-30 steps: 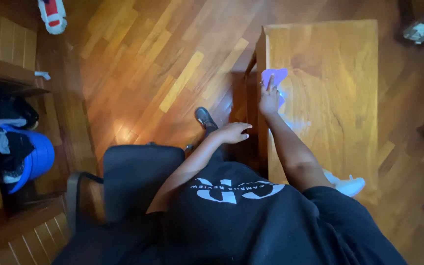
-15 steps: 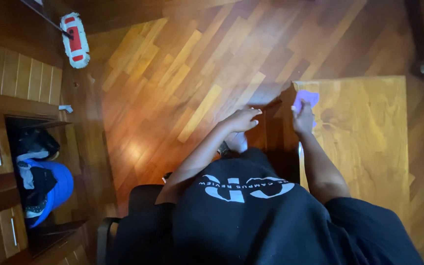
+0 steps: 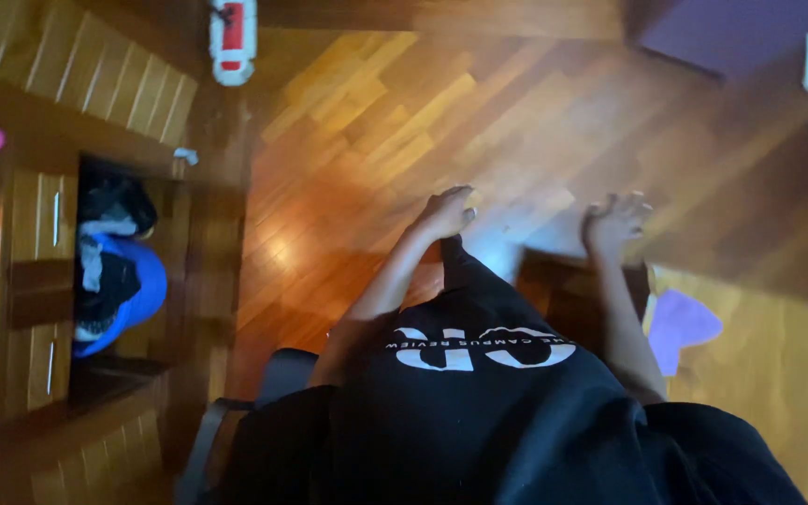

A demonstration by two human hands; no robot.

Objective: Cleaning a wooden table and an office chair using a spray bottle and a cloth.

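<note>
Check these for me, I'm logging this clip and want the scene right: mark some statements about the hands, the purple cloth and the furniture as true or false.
1. The right hand holds the flat purple cloth. False: the hand is empty, and the cloth lies on the light wooden table.
2. The left hand is empty. True.
3. The floor is grey carpet. False: it is glossy wooden parquet floor.
4. A blue item sits in the open wooden cabinet at left. True.
</note>
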